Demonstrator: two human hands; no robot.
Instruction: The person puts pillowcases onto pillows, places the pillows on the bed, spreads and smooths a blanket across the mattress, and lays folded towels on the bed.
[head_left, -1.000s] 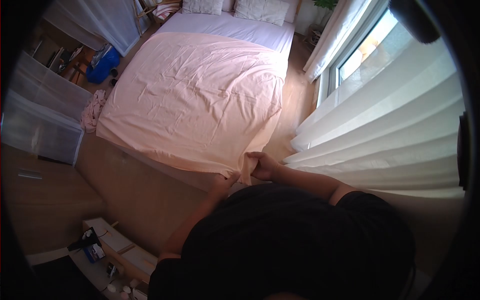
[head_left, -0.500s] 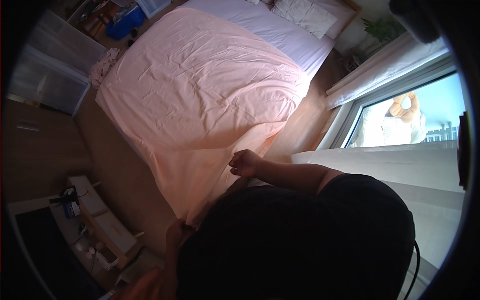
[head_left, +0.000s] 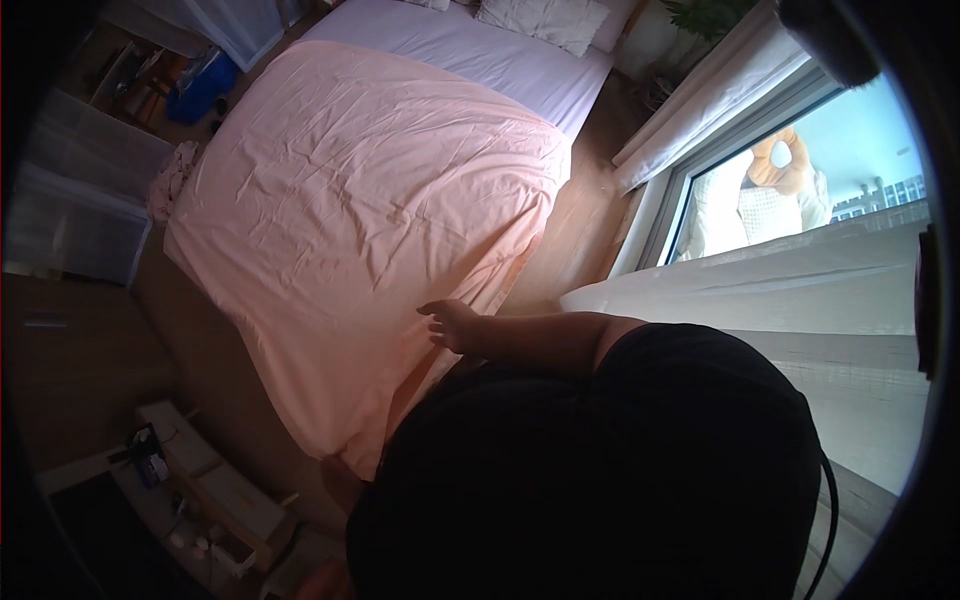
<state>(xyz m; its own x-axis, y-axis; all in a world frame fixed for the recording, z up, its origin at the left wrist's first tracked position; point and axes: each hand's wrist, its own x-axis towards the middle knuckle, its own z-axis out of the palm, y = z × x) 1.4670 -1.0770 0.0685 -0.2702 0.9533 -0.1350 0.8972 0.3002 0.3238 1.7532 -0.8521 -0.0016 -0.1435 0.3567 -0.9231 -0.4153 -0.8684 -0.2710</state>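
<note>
Pink sheet (head_left: 350,190) covers most of the bed (head_left: 450,50), creases unsmoothed. Right hand (head_left: 450,326), mid-frame, loosely spread; left hand (head_left: 342,482), lower left, grip unclear.

A cover (head_left: 340,170) spreads across a bed (head_left: 430,40), with pillows (head_left: 545,22) at its far end. A cloth heap (head_left: 174,182) lies left, a window (head_left: 790,180) stands right, and a cabinet (head_left: 222,488) sits nearer, at left.

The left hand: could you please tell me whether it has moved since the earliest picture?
Yes: judged against the window, the left hand has moved farther away, towards the person's left.
</note>
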